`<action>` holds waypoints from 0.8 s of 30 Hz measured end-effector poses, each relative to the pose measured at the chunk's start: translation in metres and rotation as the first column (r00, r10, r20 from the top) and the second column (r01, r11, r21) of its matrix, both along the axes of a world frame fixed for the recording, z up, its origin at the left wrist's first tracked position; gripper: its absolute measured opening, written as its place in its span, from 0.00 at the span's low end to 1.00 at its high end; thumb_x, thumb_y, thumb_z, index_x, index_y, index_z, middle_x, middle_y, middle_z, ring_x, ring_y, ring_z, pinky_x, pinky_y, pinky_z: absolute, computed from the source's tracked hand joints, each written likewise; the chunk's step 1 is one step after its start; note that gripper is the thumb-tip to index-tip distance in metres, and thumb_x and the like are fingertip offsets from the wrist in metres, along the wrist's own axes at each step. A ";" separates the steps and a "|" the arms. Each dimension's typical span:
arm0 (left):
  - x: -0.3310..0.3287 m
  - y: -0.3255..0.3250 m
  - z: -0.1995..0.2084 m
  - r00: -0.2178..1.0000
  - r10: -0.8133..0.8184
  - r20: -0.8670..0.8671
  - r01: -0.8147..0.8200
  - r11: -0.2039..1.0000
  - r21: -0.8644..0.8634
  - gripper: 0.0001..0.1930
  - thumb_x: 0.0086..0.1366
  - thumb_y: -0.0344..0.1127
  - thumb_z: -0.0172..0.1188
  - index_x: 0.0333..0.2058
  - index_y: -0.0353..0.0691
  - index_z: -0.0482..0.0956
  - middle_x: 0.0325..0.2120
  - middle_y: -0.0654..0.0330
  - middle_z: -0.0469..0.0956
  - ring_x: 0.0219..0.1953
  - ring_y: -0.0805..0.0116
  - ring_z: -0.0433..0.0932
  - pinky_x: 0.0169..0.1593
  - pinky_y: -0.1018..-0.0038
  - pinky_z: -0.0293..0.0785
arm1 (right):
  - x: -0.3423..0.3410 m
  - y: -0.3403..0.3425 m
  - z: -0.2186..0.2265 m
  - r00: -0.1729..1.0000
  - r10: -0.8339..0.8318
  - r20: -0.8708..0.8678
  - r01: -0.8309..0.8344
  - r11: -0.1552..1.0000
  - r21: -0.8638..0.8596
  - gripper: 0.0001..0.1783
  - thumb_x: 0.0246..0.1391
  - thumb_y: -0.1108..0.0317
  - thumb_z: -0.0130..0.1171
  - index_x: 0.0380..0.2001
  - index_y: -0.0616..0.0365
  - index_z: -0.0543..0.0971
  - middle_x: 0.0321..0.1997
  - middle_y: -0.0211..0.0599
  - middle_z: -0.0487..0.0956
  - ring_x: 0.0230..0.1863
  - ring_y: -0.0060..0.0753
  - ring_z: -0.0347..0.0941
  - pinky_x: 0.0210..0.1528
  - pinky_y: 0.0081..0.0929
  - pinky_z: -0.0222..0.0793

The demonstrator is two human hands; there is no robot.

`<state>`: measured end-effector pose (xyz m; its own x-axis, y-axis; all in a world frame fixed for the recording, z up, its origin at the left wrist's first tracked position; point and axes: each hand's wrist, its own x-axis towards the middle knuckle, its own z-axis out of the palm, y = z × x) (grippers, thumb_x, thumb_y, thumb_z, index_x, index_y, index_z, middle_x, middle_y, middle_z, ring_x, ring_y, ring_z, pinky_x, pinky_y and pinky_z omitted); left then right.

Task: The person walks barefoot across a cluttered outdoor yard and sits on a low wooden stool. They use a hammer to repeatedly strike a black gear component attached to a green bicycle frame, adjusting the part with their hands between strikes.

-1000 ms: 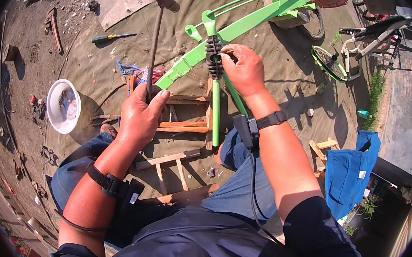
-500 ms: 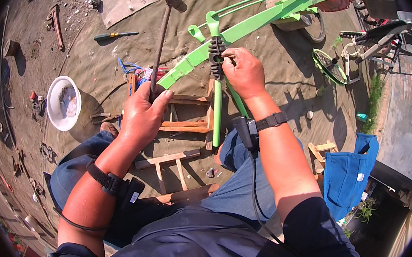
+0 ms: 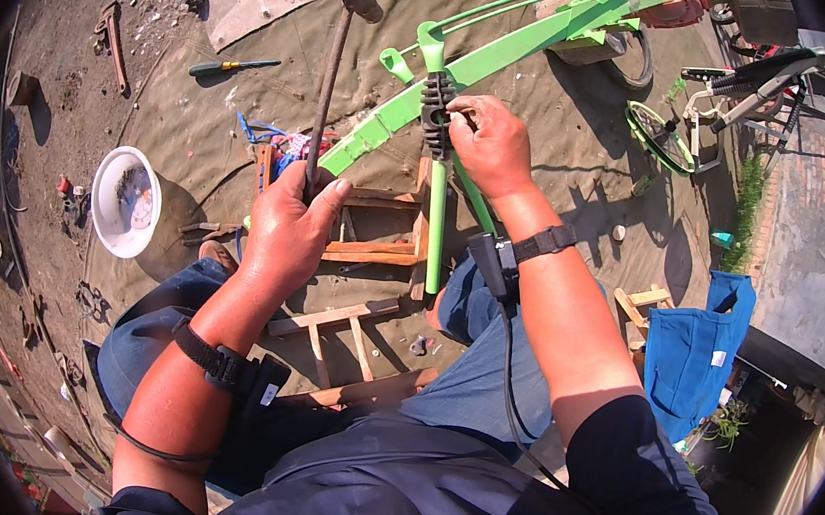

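Note:
My left hand (image 3: 287, 229) is wrapped round the handle of a hammer (image 3: 331, 88), which stands up with its rusty head at the top. Beside it runs the long green metal beam (image 3: 514, 59) of a machine frame, slanting to the upper right. A dark ribbed part (image 3: 433, 124) sits across this beam, with a green tube (image 3: 434, 230) below it. At the right side of the ribbed part is my right hand (image 3: 494, 150), fingers curled and pinched together against it. Whatever the fingertips hold is too small to make out.
Wooden stools or frames (image 3: 373, 252) stand under the beam. At left are a white basin (image 3: 104, 225), a screwdriver (image 3: 233, 68) and a pipe wrench (image 3: 113, 47) on the ground. A blue cloth (image 3: 685, 362) hangs at right, near a small green-rimmed wheel (image 3: 658, 138).
The hammer head has shifted slightly to the right, its handle tilting a little more. Both hands keep nearly the same places.

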<state>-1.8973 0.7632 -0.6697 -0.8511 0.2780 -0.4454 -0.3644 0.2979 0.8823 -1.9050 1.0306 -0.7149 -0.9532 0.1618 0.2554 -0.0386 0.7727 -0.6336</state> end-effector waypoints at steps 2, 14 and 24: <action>0.001 0.000 -0.002 1.000 -0.001 -0.014 0.001 1.000 0.002 0.11 0.69 0.38 0.61 0.32 0.36 0.72 0.17 0.69 0.68 0.21 0.81 0.64 0.24 0.77 0.63 | 0.000 0.001 -0.001 1.000 0.009 -0.016 -0.009 1.000 0.005 0.08 0.49 0.69 0.58 0.34 0.53 0.82 0.35 0.39 0.80 0.35 0.46 0.78 0.38 0.36 0.75; 0.003 0.000 -0.003 0.999 -0.022 -0.050 0.022 1.000 0.004 0.09 0.69 0.35 0.60 0.32 0.40 0.71 0.18 0.71 0.68 0.17 0.84 0.63 0.20 0.81 0.60 | 0.000 -0.002 -0.005 0.998 0.037 -0.052 -0.036 0.999 0.026 0.08 0.49 0.71 0.60 0.35 0.53 0.81 0.35 0.38 0.80 0.35 0.46 0.78 0.37 0.36 0.76; 0.005 0.000 -0.003 0.988 -0.080 -0.131 0.077 0.997 -0.027 0.09 0.70 0.36 0.59 0.33 0.38 0.72 0.19 0.71 0.67 0.20 0.83 0.63 0.23 0.80 0.61 | 0.001 -0.004 -0.005 0.998 0.030 -0.050 -0.024 0.994 0.106 0.09 0.48 0.72 0.62 0.36 0.52 0.81 0.37 0.37 0.80 0.36 0.46 0.79 0.38 0.37 0.76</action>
<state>-1.8925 0.7632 -0.6729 -0.8786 0.3378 -0.3376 -0.2202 0.3409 0.9140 -1.9040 1.0265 -0.7197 -0.9419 0.1057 0.3187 -0.0911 0.8332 -0.5455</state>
